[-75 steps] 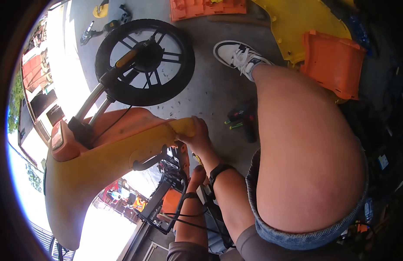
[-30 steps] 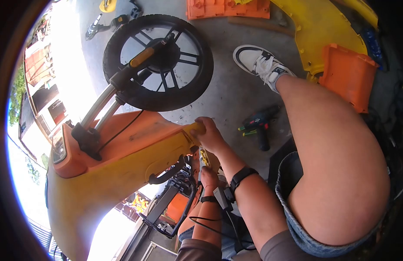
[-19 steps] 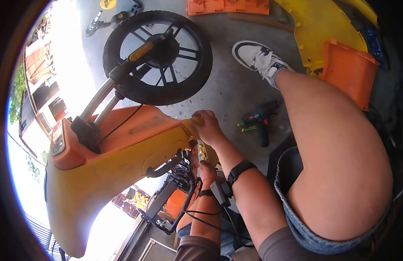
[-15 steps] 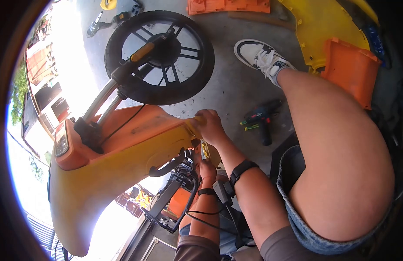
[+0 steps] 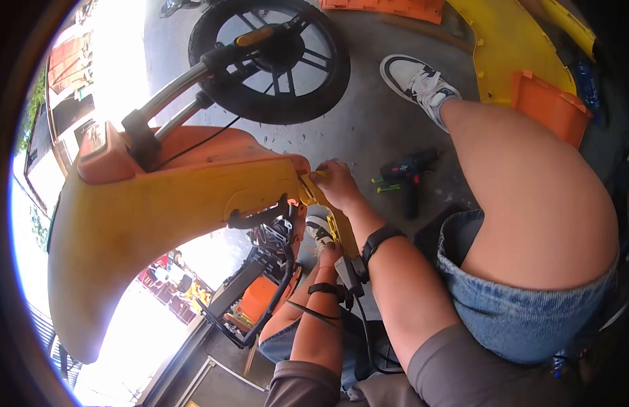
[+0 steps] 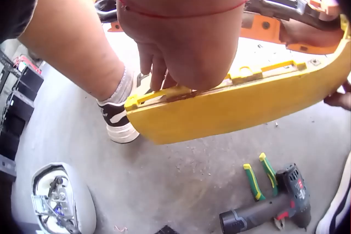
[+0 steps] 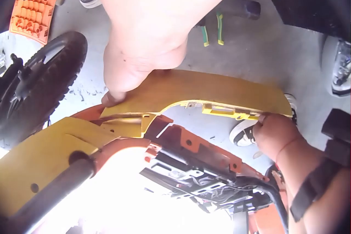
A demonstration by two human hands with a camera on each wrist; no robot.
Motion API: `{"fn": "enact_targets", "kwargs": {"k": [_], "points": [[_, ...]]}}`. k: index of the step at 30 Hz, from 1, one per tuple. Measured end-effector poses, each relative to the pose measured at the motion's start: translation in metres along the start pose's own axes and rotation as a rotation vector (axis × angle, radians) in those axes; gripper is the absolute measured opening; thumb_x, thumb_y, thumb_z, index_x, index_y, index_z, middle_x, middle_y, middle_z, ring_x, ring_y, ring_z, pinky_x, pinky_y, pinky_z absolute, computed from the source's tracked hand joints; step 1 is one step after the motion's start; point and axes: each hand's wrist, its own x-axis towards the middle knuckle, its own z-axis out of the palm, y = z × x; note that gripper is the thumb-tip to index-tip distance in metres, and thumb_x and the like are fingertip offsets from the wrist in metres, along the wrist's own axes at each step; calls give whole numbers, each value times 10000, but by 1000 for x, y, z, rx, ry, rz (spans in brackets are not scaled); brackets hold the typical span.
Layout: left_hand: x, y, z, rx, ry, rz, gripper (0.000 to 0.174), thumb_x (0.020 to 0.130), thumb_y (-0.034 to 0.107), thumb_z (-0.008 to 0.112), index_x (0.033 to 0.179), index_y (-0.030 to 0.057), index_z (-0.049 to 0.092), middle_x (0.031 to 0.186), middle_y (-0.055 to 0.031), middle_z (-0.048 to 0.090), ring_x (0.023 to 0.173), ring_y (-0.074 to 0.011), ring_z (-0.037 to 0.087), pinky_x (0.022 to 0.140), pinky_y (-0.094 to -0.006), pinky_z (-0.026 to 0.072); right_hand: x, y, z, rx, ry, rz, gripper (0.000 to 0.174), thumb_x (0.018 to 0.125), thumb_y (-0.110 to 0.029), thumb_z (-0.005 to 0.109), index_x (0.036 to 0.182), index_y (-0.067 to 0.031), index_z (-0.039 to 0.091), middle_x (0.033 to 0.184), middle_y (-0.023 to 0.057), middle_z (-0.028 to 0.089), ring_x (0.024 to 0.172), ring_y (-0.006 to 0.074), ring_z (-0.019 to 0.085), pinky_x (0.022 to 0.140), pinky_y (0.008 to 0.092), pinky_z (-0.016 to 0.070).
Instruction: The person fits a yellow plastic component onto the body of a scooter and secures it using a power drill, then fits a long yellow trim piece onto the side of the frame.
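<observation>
A long curved yellow panel [image 5: 345, 234] [image 6: 230, 110] [image 7: 197, 87] lies along the side of an upturned yellow-and-orange vehicle body [image 5: 172, 203]. My right hand [image 5: 338, 184] [image 7: 137, 58] grips its end beside the yellow front cover [image 7: 41, 163], thumb and fingers around the edge. Toward the other end, my left hand [image 5: 329, 256] [image 6: 186, 42] [image 7: 279, 135], with a red string on the wrist, holds the clipped inner edge. Space shows between the panel's middle and the orange frame [image 7: 192, 143]; whether its front end touches the cover, I cannot tell.
A black wheel [image 5: 270, 57] rises beyond the body. On the floor lie a drill [image 5: 409, 173] [image 6: 269, 212] and green-yellow pliers [image 6: 255, 182]. A grey-white housing [image 6: 63, 198] sits nearby. Orange [image 5: 548, 105] and yellow [image 5: 515, 51] panels lie at the far right.
The head view has shifted, moving the wheel up and right. The panel has swung away from the frame, with both hands still on it, and a shoe now shows in the widened gap.
</observation>
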Motion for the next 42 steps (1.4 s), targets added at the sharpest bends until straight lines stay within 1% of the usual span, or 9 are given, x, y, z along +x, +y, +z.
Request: {"fn": "enact_targets", "kwargs": {"k": [1, 6, 9, 11, 14, 15, 23, 37, 42], "points": [[19, -40, 21, -193, -129, -21, 474, 870, 416, 626, 1053, -22, 624, 1029, -348, 656, 1025, -488, 631, 879, -494, 510, -2, 7, 0, -29, -24, -11, 392, 876, -361, 718, 1099, -45, 657, 1113, 194, 613, 1076, 371, 610, 947, 422, 501], [-47, 29, -5, -357, 299, 176, 587, 783, 410, 774, 1091, -50, 576, 1015, -292, 667, 995, -458, 647, 840, -473, 523, -1, 5, -10, 98, -175, 90, 396, 933, -348, 676, 1167, -29, 653, 1137, 193, 682, 1050, 288, 648, 905, 368, 504], [-70, 33, -9, -513, 437, 209, 414, 825, 332, 762, 983, -8, 585, 917, -274, 642, 921, -477, 612, 753, -507, 489, -27, -36, -22, 167, -269, 307, 436, 989, -326, 604, 1316, -39, 583, 1294, 135, 621, 1122, 251, 608, 944, 368, 475], [-65, 15, 10, -519, 456, 263, 406, 843, 321, 735, 1060, -1, 618, 959, -267, 662, 920, -441, 641, 794, -470, 504, 0, 3, -11, -56, -207, -58, 412, 944, -169, 595, 1340, -55, 575, 1281, 104, 620, 1157, 235, 576, 986, 343, 430], [-87, 8, 0, -464, 471, 154, 320, 829, 278, 741, 1002, 46, 605, 996, -216, 648, 955, -433, 611, 804, -506, 495, 7, -19, -15, 45, -308, -123, 509, 864, -73, 510, 1371, -95, 548, 1323, 50, 594, 1313, 210, 459, 1117, 463, 273], [-89, 4, -1, -397, 483, 133, 340, 829, 290, 741, 1046, 52, 630, 1002, -222, 649, 965, -426, 620, 821, -496, 501, -13, -47, -8, 205, -250, 0, 545, 756, 28, 486, 1286, -21, 599, 1170, 93, 655, 1200, 227, 548, 1058, 349, 343], [-109, 11, -30, -413, 524, 103, 330, 843, 300, 730, 1057, 64, 647, 1037, -211, 645, 1016, -408, 618, 885, -490, 499, -4, -69, -12, 635, -518, 168, 283, 932, -118, 451, 1129, -11, 625, 1118, 80, 671, 1243, 277, 507, 1181, 458, 232], [-117, 8, -31, -423, 509, 30, 293, 853, 287, 721, 1061, 93, 649, 1047, -172, 642, 1039, -382, 607, 894, -483, 496, -12, -72, -16, 527, -450, 132, 285, 966, -218, 501, 1199, -94, 607, 1273, 50, 599, 1238, 248, 483, 1149, 414, 197], [-120, 12, -39, -410, 487, 25, 308, 859, 278, 722, 1114, 114, 667, 1073, -126, 644, 1075, -334, 607, 915, -462, 503, -13, -68, -16, 501, -443, 99, 497, 987, -409, 595, 1370, -102, 520, 1369, 76, 565, 1348, 262, 429, 1174, 429, 154]]}}
